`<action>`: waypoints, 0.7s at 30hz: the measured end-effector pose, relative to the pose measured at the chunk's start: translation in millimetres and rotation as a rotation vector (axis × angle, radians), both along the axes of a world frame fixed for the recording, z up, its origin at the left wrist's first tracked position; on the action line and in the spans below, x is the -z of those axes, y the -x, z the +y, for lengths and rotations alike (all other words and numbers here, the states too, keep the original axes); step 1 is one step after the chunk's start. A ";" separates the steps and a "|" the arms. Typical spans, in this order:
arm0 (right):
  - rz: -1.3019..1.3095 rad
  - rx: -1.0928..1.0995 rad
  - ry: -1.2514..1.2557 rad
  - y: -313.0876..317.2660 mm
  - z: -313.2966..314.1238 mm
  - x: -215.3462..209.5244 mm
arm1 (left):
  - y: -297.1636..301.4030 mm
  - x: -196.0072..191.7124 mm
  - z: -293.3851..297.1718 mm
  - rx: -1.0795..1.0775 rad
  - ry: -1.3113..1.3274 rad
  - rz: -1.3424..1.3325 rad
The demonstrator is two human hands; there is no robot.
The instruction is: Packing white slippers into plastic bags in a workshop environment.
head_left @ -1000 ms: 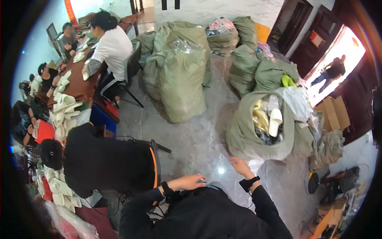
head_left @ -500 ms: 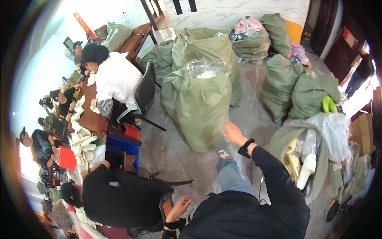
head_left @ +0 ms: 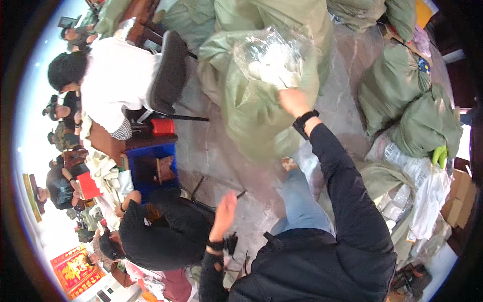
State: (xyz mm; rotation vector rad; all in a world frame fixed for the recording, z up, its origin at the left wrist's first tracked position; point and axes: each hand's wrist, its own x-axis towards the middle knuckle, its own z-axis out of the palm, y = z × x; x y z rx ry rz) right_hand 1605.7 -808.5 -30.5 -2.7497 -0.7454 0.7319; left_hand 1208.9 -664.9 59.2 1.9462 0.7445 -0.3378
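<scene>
A large green woven sack (head_left: 261,121) stands in front of me, with clear plastic (head_left: 276,43) and white pieces (head_left: 282,68) showing at its mouth. At the near right part of its rim, my right hand (head_left: 294,101) is closed on the sack's edge, its fingertips partly hidden. My left hand (head_left: 225,214) is raised in the air beside a seated person in black, its fingers stretched out and slightly blurred. Nothing shows in that hand.
Other stuffed green sacks (head_left: 392,90) stand at the right and far side. On the left, seated people work along a brown table (head_left: 105,138) with white pieces. A black chair (head_left: 171,73) and a blue bin (head_left: 151,168) stand near the sack. An open sack (head_left: 387,181) lies at right.
My right hand has reached forward to the sack's rim and closed there. My left hand has risen with its fingers stretched out. My view has moved closer to the sack.
</scene>
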 end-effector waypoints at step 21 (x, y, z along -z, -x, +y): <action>0.281 -0.551 -0.684 221.6 -127.6 -49.2 | -64.6 70.2 55.2 0.051 -0.422 0.041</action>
